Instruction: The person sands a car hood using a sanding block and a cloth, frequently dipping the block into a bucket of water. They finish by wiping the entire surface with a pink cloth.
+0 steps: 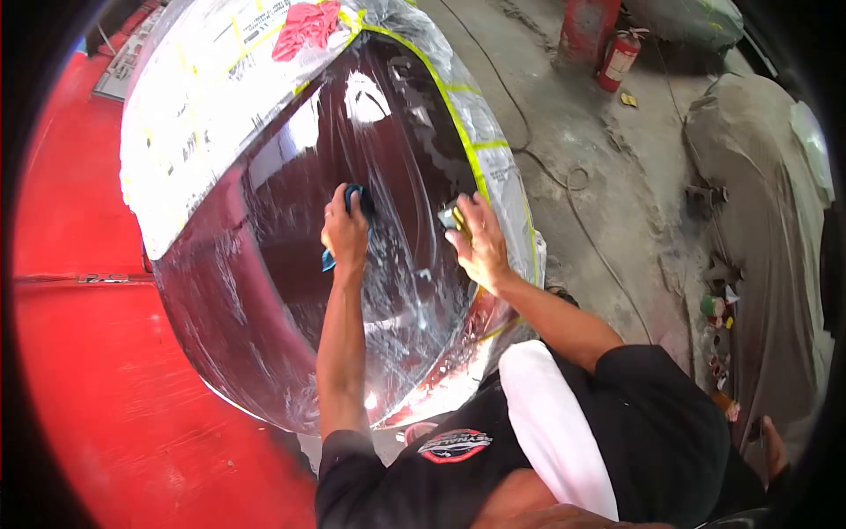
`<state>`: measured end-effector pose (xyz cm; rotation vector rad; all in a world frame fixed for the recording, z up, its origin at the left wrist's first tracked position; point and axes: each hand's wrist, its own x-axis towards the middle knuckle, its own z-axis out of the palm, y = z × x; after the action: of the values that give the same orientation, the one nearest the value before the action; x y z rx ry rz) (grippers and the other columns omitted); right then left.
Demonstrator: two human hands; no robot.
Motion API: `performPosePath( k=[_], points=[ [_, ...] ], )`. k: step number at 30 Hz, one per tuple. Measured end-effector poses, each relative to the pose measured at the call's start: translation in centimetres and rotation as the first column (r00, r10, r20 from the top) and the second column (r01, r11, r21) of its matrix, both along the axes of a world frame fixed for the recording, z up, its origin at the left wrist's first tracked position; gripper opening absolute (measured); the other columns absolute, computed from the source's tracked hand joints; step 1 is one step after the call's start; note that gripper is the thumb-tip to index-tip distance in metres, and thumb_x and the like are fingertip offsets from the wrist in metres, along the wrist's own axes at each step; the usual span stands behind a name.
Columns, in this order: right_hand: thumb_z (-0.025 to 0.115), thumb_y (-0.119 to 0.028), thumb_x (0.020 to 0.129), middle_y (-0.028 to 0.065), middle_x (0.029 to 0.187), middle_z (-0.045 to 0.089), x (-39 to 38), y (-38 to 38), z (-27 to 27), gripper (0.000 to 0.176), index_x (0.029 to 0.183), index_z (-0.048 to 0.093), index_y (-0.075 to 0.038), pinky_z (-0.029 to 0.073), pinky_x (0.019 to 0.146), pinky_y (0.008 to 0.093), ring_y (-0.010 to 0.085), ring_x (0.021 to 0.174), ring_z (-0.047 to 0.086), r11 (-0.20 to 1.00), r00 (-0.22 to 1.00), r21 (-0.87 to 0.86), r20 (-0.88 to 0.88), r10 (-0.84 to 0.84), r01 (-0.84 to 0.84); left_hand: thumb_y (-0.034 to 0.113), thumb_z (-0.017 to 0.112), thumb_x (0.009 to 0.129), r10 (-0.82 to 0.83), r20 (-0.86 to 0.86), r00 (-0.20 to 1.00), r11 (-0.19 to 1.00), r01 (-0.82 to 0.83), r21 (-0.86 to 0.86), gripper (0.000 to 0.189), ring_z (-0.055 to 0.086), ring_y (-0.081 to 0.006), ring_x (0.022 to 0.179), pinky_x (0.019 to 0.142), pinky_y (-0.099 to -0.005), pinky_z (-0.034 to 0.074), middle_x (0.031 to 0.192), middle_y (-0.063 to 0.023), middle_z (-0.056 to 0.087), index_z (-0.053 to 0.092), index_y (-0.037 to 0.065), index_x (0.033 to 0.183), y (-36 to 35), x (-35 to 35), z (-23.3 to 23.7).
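Note:
A glossy dark maroon car body panel (291, 264) fills the middle of the head view, wet and streaked. Newspaper masking (203, 97) held with yellow tape covers its upper part. My left hand (345, 231) presses a small dark blue pad (357, 198) against the wet panel. My right hand (480, 242) rests on the panel's right edge next to the yellow tape, gripping a small dark and yellow block (452, 216).
A red car body (79, 353) lies to the left and below. A red rag (306, 26) sits on the masking paper. On the concrete floor to the right are a fire extinguisher (619, 60), a hose (573, 176) and a covered object (767, 220).

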<state>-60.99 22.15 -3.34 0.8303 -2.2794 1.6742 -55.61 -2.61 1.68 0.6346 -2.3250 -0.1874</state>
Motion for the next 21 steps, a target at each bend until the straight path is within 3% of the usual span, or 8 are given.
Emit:
performPosePath(
  k=[5, 10, 12, 14, 15, 18, 19, 21],
  points=[
    [0.072, -0.004, 0.081, 0.0227, 0.134, 0.057, -8.1, -5.2, 1.0, 0.044, 0.123, 0.061, 0.004, 0.045, 0.104, 0.0465, 0.0399, 0.122, 0.054, 0.990, 0.958, 0.106, -0.263, 0.115, -0.090, 0.038, 0.067, 0.093, -0.027, -0.001, 1.000, 0.971, 0.026, 0.236, 0.037, 0.065, -0.0422, 0.068, 0.062, -0.0455, 0.051, 0.068, -0.0194, 0.064, 0.068, 0.004, 0.080, 4.4, -14.8, 6.4],
    [0.069, -0.003, 0.077, 0.0222, 0.128, 0.059, -19.3, -12.7, 3.7, 0.045, 0.120, 0.061, 0.005, 0.044, 0.104, 0.0460, 0.0386, 0.123, 0.053, 0.965, 0.883, 0.178, -0.396, 0.250, -0.194, 0.041, 0.063, 0.093, 0.058, 0.132, 0.990, 0.997, -0.051, -0.060, 0.038, 0.065, -0.0407, 0.065, 0.061, -0.0498, 0.052, 0.068, -0.0164, 0.066, 0.065, 0.009, 0.071, 0.1, -24.3, 7.2],
    [0.069, -0.003, 0.076, 0.0222, 0.125, 0.059, -22.1, -15.2, 3.7, 0.040, 0.115, 0.062, 0.004, 0.045, 0.102, 0.0466, 0.0397, 0.120, 0.054, 0.985, 0.878, 0.053, -0.447, 0.168, -0.162, 0.047, 0.064, 0.092, 0.377, -0.007, 0.926, 0.926, -0.377, -0.003, 0.043, 0.068, -0.0443, 0.077, 0.072, -0.0515, 0.053, 0.080, -0.0224, 0.070, 0.068, 0.005, 0.082, -3.3, -24.6, 7.6],
    [0.072, -0.005, 0.083, 0.0231, 0.124, 0.062, -29.2, -20.4, 2.7, 0.041, 0.122, 0.062, -0.001, 0.046, 0.103, 0.0504, 0.0430, 0.119, 0.056, 0.975, 0.919, 0.024, -0.330, 0.216, -0.221, 0.051, 0.063, 0.093, 0.419, -0.070, 0.905, 0.907, -0.421, -0.025, 0.048, 0.067, -0.0412, 0.092, 0.079, -0.0503, 0.053, 0.098, -0.0195, 0.070, 0.065, 0.005, 0.107, -6.7, -21.9, 6.6],
    [0.071, -0.007, 0.084, 0.0222, 0.125, 0.062, -33.7, -22.9, 4.1, 0.039, 0.122, 0.063, -0.001, 0.047, 0.102, 0.0495, 0.0426, 0.119, 0.056, 0.978, 0.941, 0.052, -0.266, 0.209, -0.203, 0.057, 0.061, 0.092, 0.347, 0.057, 0.936, 0.937, -0.349, 0.017, 0.069, 0.055, -0.0425, 0.122, 0.100, -0.0521, 0.045, 0.127, -0.0256, 0.060, 0.051, 0.004, 0.135, -8.3, -19.9, 4.7],
    [0.070, -0.009, 0.087, 0.0222, 0.123, 0.062, -36.2, -23.8, 4.5, 0.033, 0.118, 0.063, 0.000, 0.048, 0.098, 0.0487, 0.0426, 0.115, 0.058, 0.977, 0.940, -0.023, -0.278, 0.199, -0.213, 0.059, 0.061, 0.091, 0.395, 0.201, 0.897, 0.911, -0.353, -0.213, 0.080, 0.038, -0.0426, 0.140, 0.115, -0.0568, 0.030, 0.147, -0.0269, 0.044, 0.039, 0.010, 0.150, -7.8, -18.0, 2.1],
    [0.069, -0.009, 0.087, 0.0231, 0.121, 0.063, -34.2, -21.9, 3.7, 0.029, 0.113, 0.063, 0.001, 0.049, 0.095, 0.0488, 0.0431, 0.112, 0.058, 0.965, 0.919, -0.108, -0.348, 0.187, -0.238, 0.061, 0.061, 0.091, 0.371, 0.255, 0.893, 0.927, -0.373, -0.041, 0.085, 0.025, -0.0411, 0.148, 0.121, -0.0595, 0.016, 0.157, -0.0250, 0.031, 0.033, 0.013, 0.155, -7.7, -18.4, 2.9],
    [0.075, -0.003, 0.081, 0.0231, 0.129, 0.061, -26.5, -16.4, 0.2, 0.039, 0.119, 0.066, 0.000, 0.048, 0.103, 0.0481, 0.0422, 0.121, 0.058, 0.938, 0.950, -0.150, -0.043, 0.309, -0.312, 0.059, 0.060, 0.092, 0.443, 0.268, 0.855, 0.896, -0.433, -0.100, 0.081, 0.030, -0.0418, 0.146, 0.120, -0.0574, 0.020, 0.155, -0.0243, 0.035, 0.035, 0.014, 0.155, -9.2, -20.2, 2.8]
  ],
)
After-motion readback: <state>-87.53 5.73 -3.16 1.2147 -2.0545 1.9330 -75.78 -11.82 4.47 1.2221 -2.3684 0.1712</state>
